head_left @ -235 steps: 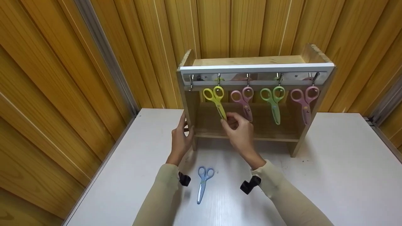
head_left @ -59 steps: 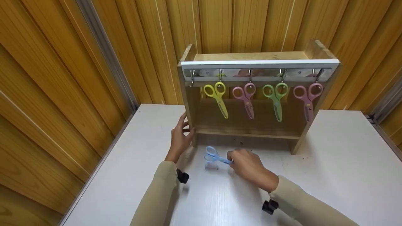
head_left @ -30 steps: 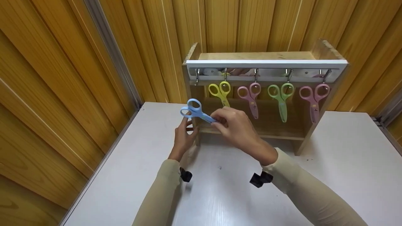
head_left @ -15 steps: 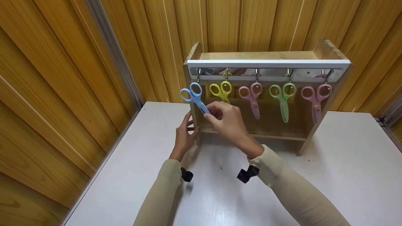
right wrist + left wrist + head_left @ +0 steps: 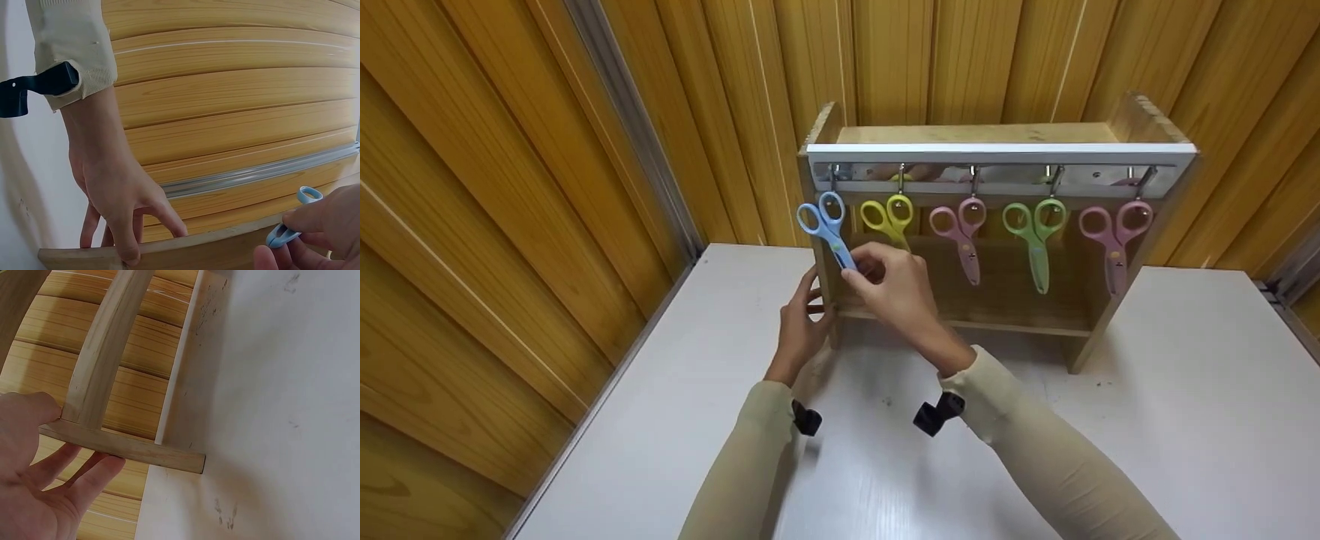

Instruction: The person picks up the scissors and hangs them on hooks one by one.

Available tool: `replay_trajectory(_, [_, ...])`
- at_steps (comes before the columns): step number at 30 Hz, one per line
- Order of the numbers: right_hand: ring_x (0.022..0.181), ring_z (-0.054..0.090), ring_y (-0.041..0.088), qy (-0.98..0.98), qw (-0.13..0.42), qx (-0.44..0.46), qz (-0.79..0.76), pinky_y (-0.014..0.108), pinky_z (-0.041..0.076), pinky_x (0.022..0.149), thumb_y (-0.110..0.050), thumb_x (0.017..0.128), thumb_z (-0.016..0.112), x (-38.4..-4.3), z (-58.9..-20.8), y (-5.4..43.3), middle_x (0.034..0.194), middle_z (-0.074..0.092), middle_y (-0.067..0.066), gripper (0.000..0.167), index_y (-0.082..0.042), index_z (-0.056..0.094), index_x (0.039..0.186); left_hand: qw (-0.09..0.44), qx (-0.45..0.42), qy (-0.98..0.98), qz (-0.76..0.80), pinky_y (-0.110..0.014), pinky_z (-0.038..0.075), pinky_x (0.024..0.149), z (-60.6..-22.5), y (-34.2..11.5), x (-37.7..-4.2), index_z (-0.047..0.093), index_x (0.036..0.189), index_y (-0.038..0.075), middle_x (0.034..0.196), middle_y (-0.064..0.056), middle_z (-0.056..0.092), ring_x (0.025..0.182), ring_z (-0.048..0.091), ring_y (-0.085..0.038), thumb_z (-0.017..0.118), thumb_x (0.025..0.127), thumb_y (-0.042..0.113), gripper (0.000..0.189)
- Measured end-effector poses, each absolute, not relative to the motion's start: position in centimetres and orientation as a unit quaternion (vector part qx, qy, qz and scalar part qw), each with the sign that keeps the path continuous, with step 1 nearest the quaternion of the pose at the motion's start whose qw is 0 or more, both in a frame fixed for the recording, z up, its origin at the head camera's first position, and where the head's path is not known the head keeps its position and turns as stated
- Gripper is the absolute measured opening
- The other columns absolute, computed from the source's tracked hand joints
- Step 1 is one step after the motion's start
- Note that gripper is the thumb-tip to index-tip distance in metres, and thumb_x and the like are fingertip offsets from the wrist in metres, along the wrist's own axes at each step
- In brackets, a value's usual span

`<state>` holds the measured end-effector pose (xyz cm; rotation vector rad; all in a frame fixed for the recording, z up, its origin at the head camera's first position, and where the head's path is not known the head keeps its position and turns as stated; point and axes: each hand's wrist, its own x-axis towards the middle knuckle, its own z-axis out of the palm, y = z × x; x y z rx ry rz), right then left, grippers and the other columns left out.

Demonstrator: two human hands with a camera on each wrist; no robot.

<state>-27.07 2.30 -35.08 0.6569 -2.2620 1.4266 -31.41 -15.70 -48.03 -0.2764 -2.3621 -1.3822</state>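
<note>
Blue scissors (image 5: pixel 832 234) tilt in front of the rack's left end, loops up and blades down. My right hand (image 5: pixel 898 289) pinches them by the blade end between thumb and fingers. One loop overlaps the leftmost hook (image 5: pixel 833 178) in the head view. My left hand (image 5: pixel 801 330) grips the left side panel of the wooden rack (image 5: pixel 997 148). In the left wrist view, the thumb lies on one side of that panel (image 5: pixel 129 449) and the fingers on the other. The right wrist view shows the blue scissors (image 5: pixel 281 235) partly hidden by my right fingers.
To the right, yellow scissors (image 5: pixel 889 217), pink scissors (image 5: pixel 962 232), green scissors (image 5: pixel 1037 240) and another pink pair (image 5: pixel 1114 240) each hang from a hook by one loop. The rack stands on a white table (image 5: pixel 660 420) before wood-panelled walls (image 5: pixel 720 112).
My right hand let go of the hanging yellow scissors, picked the blue scissors up off the table and raised them to the leftmost hook, turning their loops upward. My left hand keeps its grip.
</note>
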Motion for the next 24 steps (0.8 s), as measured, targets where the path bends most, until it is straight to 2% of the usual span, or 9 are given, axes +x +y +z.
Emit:
replay_trajectory(7, [0.071, 0.063, 0.015, -0.811, 0.194, 0.217, 0.508, 0.03, 0.053, 0.067, -0.009, 0.09, 0.078, -27.2, -35.6, 2.1, 0.079, 0.071, 0.003, 0.01, -0.004, 0.076, 0.099, 0.195, -0.101, -0.84, -0.495, -0.049, 0.059, 0.091, -48.1, -15.8, -31.4, 0.036, 0.16, 0.02, 0.149, -0.009, 0.057, 0.12, 0.066, -0.031, 0.07, 0.093, -0.002, 0.078])
replay_trajectory(15, [0.073, 0.066, 0.018, -0.815, 0.226, 0.22, 0.486, 0.033, 0.055, 0.067, -0.009, 0.09, 0.078, -27.6, -36.7, 1.7, 0.082, 0.074, 0.007, 0.012, -0.001, 0.077, 0.098, 0.209, -0.113, -0.833, -0.5, -0.053, 0.06, 0.089, -48.3, -15.8, -31.6, 0.038, 0.158, 0.015, 0.145, -0.014, 0.06, 0.117, 0.067, -0.035, 0.071, 0.092, -0.002, 0.076])
replay_trajectory(24, [0.073, 0.068, 0.021, -0.817, 0.225, 0.226, 0.48, 0.036, 0.056, 0.067, -0.005, 0.089, 0.076, -28.2, -38.1, 1.3, 0.083, 0.074, 0.01, 0.011, 0.002, 0.076, 0.097, 0.214, -0.118, -0.828, -0.505, -0.049, 0.06, 0.087, -48.3, -15.8, -31.5, 0.039, 0.158, 0.015, 0.143, -0.016, 0.061, 0.115, 0.068, -0.032, 0.07, 0.094, -0.001, 0.073])
